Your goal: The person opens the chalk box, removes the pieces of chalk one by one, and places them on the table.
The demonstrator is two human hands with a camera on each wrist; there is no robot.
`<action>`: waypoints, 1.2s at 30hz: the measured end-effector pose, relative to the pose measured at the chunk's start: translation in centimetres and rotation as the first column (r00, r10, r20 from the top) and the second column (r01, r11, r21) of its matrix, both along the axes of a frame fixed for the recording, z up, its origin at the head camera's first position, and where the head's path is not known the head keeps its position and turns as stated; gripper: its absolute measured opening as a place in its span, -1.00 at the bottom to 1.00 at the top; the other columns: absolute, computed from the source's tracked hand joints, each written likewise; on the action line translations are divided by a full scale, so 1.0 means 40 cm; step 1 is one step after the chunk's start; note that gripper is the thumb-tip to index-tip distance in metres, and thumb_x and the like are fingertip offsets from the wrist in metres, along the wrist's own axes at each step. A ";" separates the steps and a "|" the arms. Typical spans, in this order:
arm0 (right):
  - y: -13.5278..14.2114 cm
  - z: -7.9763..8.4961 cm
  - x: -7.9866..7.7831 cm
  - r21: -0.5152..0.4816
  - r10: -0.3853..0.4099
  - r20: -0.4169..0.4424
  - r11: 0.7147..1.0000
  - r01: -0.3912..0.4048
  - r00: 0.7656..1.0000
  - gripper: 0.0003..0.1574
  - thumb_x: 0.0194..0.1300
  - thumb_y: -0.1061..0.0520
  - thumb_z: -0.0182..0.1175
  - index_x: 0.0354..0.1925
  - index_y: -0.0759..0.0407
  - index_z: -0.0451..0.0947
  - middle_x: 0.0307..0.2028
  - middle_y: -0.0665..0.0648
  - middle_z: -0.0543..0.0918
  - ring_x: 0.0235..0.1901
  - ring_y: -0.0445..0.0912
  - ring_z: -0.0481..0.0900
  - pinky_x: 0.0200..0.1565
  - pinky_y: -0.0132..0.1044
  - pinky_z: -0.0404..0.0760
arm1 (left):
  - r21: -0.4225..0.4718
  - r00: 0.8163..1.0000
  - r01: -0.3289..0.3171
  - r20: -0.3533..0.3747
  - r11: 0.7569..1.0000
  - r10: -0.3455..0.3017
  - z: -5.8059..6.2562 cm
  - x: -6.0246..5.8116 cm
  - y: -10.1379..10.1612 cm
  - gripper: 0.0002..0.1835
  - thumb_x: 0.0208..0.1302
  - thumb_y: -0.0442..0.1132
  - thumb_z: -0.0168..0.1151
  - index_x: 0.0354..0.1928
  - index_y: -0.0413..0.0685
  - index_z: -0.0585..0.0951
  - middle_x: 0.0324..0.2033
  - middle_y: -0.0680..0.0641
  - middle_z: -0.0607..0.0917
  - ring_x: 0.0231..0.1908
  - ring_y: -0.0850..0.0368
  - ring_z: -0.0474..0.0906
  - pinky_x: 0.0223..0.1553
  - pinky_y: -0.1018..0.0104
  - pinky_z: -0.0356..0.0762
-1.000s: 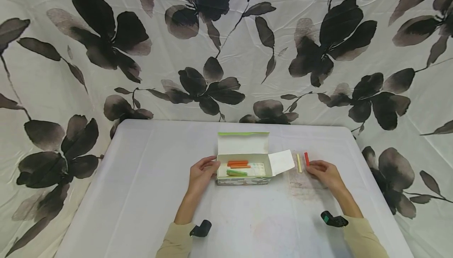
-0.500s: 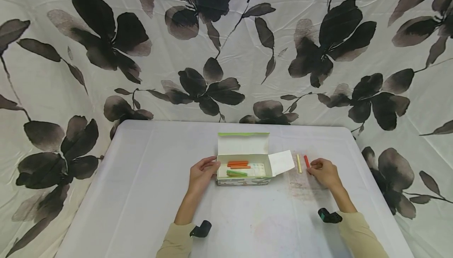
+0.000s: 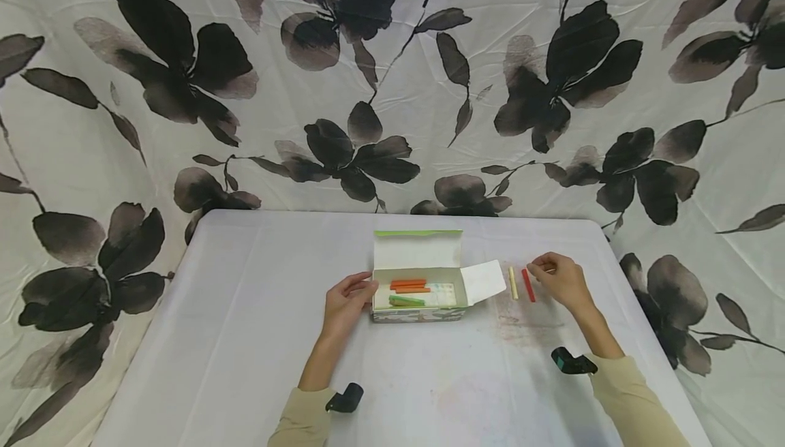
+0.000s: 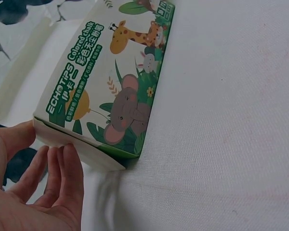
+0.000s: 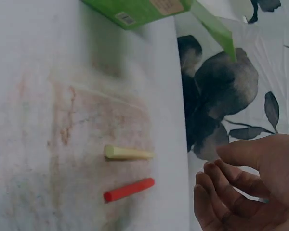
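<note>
On the right part of the white table (image 3: 245, 311), a red chalk stick (image 3: 529, 286) and a yellow chalk stick (image 3: 513, 283) lie side by side, apart from each other, the yellow one nearer the box. The right hand (image 3: 563, 283) hangs near the far end of the red stick with its fingers loosely curled and nothing in them; the right wrist view shows a gap between its fingertips and both sticks. Reddish smudges (image 3: 512, 324) mark the table around the chalk.

To the left of the sticks stands an open chalk box (image 3: 418, 317), its lid (image 3: 418, 254) raised at the back and a side flap (image 3: 484, 282) folded out to the right. The left hand (image 3: 345, 305) pinches the left end of this box between thumb and fingers. Inside lie orange chalk sticks (image 3: 407, 284) and, nearer the front wall, green chalk sticks (image 3: 407, 301). The front carries a printed elephant (image 4: 126, 108) and giraffe (image 4: 130, 37), with "Colored Chalk" in green lettering.

Both sleeves (image 3: 302, 416) are beige, and a cloth (image 3: 276, 113) with dark flowers hangs behind the table.
</note>
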State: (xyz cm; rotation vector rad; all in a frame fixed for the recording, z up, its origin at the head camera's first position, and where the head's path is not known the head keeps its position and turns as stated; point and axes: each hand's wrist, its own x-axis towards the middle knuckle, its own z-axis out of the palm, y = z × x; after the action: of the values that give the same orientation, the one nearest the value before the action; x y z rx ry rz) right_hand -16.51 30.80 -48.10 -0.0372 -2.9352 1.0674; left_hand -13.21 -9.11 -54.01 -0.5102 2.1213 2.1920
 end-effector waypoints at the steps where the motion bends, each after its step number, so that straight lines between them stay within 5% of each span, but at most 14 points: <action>1: -0.003 0.007 -0.002 -0.003 0.011 -0.016 1.000 -0.011 1.000 -0.72 0.46 0.16 0.26 -0.13 0.43 0.62 -0.31 0.30 0.73 -0.31 0.08 0.70 -0.37 -0.27 0.57 | 0.002 1.000 0.000 0.003 1.000 0.000 -0.001 -0.001 -0.001 -0.59 0.31 -0.25 0.44 0.16 -0.24 0.66 -0.15 -0.13 0.71 -0.17 -0.03 0.68 -0.29 0.38 0.67; 7: -0.034 0.051 -0.012 -0.018 0.063 -0.071 0.998 -0.064 0.996 -0.73 0.46 0.16 0.27 -0.16 0.42 0.64 -0.35 0.26 0.72 -0.36 0.03 0.70 -0.35 -0.24 0.58 | 0.006 1.000 0.004 0.013 1.000 -0.004 -0.005 -0.004 -0.003 -0.58 0.32 -0.26 0.43 0.17 -0.24 0.65 -0.14 -0.11 0.71 -0.25 0.13 0.66 -0.29 0.38 0.66; 19: -0.135 0.099 -0.033 -0.044 0.176 -0.089 0.983 -0.180 0.980 -0.71 0.45 0.12 0.30 -0.12 0.38 0.64 -0.28 0.26 0.73 -0.24 0.15 0.68 -0.27 -0.17 0.62 | 0.003 1.000 0.001 0.018 1.000 -0.001 -0.007 -0.005 -0.003 -0.61 0.31 -0.26 0.44 0.15 -0.19 0.66 -0.14 -0.11 0.70 -0.22 0.09 0.66 -0.29 0.40 0.66; 36: -0.289 0.045 -0.044 -0.106 0.361 -0.077 0.924 -0.368 0.929 -0.82 0.33 0.23 0.38 -0.15 0.33 0.69 -0.32 0.15 0.74 -0.29 0.00 0.70 -0.17 -0.18 0.68 | 0.034 1.000 -0.005 0.002 0.999 0.005 0.000 -0.001 -0.002 -0.59 0.31 -0.28 0.44 0.15 -0.27 0.65 -0.15 -0.16 0.71 -0.25 0.11 0.67 -0.31 0.41 0.66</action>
State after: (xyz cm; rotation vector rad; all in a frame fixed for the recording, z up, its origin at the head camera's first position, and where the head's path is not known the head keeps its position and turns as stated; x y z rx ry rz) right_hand -18.29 19.25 -46.29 0.5506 -2.8906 1.2579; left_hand -13.24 -9.20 -54.00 -0.5156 2.0804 2.2252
